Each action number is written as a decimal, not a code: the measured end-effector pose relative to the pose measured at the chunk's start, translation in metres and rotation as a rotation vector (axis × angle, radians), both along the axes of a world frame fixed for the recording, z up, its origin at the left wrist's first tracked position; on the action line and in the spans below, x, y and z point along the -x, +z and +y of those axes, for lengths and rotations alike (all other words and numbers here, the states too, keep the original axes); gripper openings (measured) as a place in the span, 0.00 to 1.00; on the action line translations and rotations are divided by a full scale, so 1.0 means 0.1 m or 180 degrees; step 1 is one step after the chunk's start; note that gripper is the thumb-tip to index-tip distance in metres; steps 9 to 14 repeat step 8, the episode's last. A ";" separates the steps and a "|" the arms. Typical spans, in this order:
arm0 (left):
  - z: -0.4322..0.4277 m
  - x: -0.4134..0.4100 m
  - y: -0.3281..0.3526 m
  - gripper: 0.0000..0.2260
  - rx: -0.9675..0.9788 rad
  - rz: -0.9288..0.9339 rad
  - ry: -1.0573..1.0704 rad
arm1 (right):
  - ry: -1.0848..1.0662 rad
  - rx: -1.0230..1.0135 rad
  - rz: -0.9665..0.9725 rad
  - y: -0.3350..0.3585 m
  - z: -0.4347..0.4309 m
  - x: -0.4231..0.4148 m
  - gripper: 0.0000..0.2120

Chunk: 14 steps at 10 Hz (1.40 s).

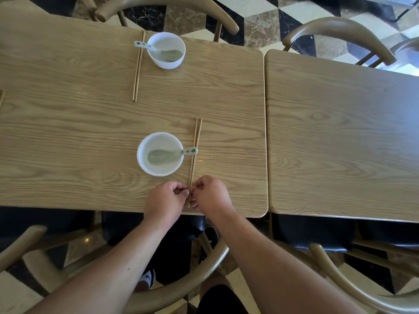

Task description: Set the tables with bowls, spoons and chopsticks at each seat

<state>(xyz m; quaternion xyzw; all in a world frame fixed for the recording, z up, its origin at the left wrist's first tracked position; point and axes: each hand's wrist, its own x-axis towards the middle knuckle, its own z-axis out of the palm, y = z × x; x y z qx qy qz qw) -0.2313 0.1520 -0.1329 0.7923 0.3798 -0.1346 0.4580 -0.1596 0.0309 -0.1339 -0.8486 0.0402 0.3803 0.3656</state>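
While left grip and right grip each pinch the near ends of the slim wooden chopsticks, straightening looks underway; next: let go, set the adjoining pale wood tabletop.

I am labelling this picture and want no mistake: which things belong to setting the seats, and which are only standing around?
Job: near bowl, near spoon inside it, near chopsticks, far bowl, far spoon, far chopsticks, left table, right table.
Not the job: wooden chairs, patterned floor.
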 end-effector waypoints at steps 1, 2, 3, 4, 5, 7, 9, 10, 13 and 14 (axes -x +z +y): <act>0.00 0.00 0.00 0.02 -0.0010 0.0019 -0.0011 | -0.0001 0.0004 -0.0004 0.02 0.00 0.00 0.07; 0.00 0.00 -0.01 0.02 -0.0015 0.0026 -0.0035 | -0.0032 -0.0032 0.0020 0.04 0.00 0.01 0.07; -0.01 0.00 -0.01 0.02 -0.0021 -0.0002 -0.0030 | -0.0040 -0.0088 0.0005 0.07 -0.02 0.01 0.06; 0.00 0.01 -0.01 0.03 -0.0059 0.0014 -0.0063 | -0.0068 -0.0163 0.0065 0.12 -0.04 0.02 0.07; 0.02 0.02 0.01 0.06 -0.0090 0.0051 -0.0133 | -0.0084 -0.0231 0.0073 0.17 -0.10 0.04 0.07; -0.06 0.04 0.26 0.09 -0.0336 -0.0016 -0.0385 | 0.0080 0.0034 -0.0365 0.37 -0.37 -0.04 0.11; -0.25 -0.03 0.43 0.12 -0.0520 -0.0157 -0.0660 | 0.0054 0.0172 -0.0633 0.54 -0.56 -0.14 0.14; -0.25 -0.03 0.43 0.12 -0.0520 -0.0157 -0.0660 | 0.0054 0.0172 -0.0633 0.54 -0.56 -0.14 0.14; -0.25 -0.03 0.43 0.12 -0.0520 -0.0157 -0.0660 | 0.0054 0.0172 -0.0633 0.54 -0.56 -0.14 0.14; -0.25 -0.03 0.43 0.12 -0.0520 -0.0157 -0.0660 | 0.0054 0.0172 -0.0633 0.54 -0.56 -0.14 0.14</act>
